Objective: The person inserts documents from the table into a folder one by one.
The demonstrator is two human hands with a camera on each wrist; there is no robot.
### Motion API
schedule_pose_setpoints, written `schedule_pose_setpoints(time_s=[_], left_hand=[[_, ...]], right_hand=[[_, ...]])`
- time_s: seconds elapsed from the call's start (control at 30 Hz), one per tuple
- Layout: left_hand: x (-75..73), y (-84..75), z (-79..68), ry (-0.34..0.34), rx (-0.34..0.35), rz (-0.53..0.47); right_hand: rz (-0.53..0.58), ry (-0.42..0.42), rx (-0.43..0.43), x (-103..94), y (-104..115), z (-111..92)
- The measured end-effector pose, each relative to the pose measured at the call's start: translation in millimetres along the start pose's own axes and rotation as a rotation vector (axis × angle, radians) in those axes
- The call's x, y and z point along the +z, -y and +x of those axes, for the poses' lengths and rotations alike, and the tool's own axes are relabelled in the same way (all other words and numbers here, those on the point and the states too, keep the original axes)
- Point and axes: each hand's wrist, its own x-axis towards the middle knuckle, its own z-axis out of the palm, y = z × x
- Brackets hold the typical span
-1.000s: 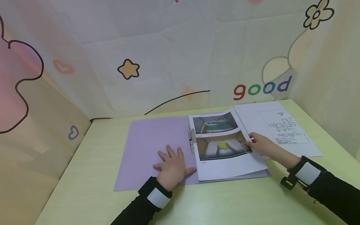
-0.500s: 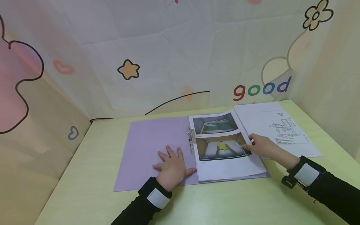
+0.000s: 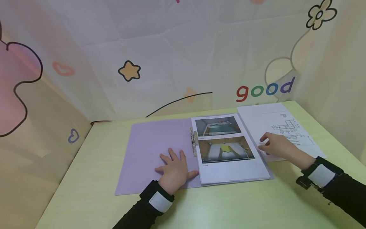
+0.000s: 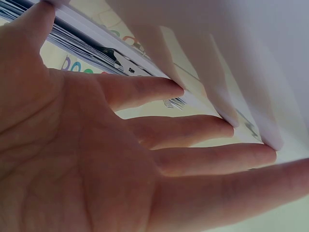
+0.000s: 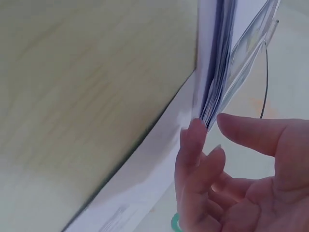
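Observation:
A lilac folder lies spread on the table, with a metal clip along its spine. On its right side rests a stack of papers; the top sheet carries two printed photos. My left hand rests on the left cover with fingers spread, its thumb reaching to the stack's edge. In the left wrist view, the fingertips touch the lilac surface. My right hand hovers just right of the stack, thumb and forefinger apart and nothing between them. Beneath it lies a loose sheet with a line drawing, partly hidden by the hand.
The pale yellow-green table extends around the folder on the left and in front. A printed curtain with stars, hearts and the word "good" stands behind the table and along its sides.
My right hand has let go of the top sheet's right edge and moved right. The sheet now lies flat on the stack. My left hand has stayed in place.

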Motion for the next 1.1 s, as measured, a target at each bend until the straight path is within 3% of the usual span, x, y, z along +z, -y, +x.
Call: schedule_pose_setpoints(time_s=[0.17,0.43,0.67,0.9,1.1], left_hand=[[-1.0,0.0,-0.6,-0.002,0.002,0.000],[-1.0,0.2,-0.6,-0.003,0.003,-0.005],[-0.5,-0.5,1.2,0.028,-0.002,-0.016],[2.3,-0.5,2.0,-0.012,0.009,0.010],[1.6,-0.6,2.4,0.013,0.000,-0.009]], right_hand=[[-0.066,-0.031,0.015,-16.1,-26.1,1.8],[-0.121,-0.091,0.165,-35.4,-69.7,-4.4],[-0.140,-0.097,0.206,-42.0,-84.0,-7.6],[-0.139,-0.092,0.236,-45.2,-95.3,-6.8],[-0.112,-0.115,0.242,-49.3,-112.4,-7.3]])
